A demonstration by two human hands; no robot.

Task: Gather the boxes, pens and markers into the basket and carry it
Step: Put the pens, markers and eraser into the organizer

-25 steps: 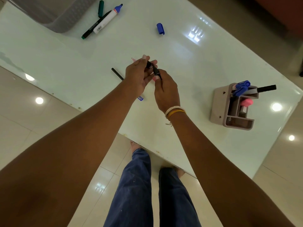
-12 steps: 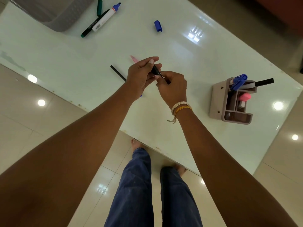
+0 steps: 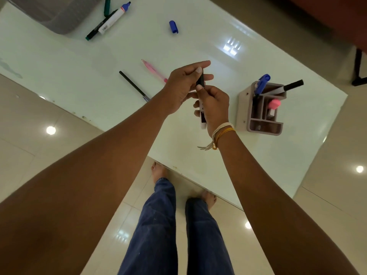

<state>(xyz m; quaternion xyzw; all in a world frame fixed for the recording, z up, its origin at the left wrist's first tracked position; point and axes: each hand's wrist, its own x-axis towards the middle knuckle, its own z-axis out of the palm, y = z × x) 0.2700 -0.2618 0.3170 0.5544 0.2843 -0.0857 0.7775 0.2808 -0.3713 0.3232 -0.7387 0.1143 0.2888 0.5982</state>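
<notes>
Both hands meet above the white table (image 3: 59, 62). My right hand (image 3: 214, 104) grips a white-bodied black marker (image 3: 203, 116), its tail sticking out below my palm. My left hand (image 3: 184, 84) pinches the marker's black cap (image 3: 200, 78) at the top end. The grey basket (image 3: 49, 14) sits at the far left corner. Beside it lie a green cap (image 3: 107, 6), a thin black-and-green pen (image 3: 99, 26) and a white marker with a blue tip (image 3: 116, 18). A blue cap (image 3: 173, 27), a pink pen (image 3: 153, 70) and a black pen (image 3: 133, 85) lie loose on the table.
A beige desk organiser (image 3: 260, 108) stands to the right, holding a blue pen (image 3: 261, 83), a black marker (image 3: 290, 86) and a pink eraser (image 3: 274, 104). The table's near edge runs above my feet. A dark furniture leg (image 3: 358, 66) stands far right.
My hands have shifted right and turned the marker upright. The pink pen and black pen, earlier partly behind my left hand, now lie uncovered on the table.
</notes>
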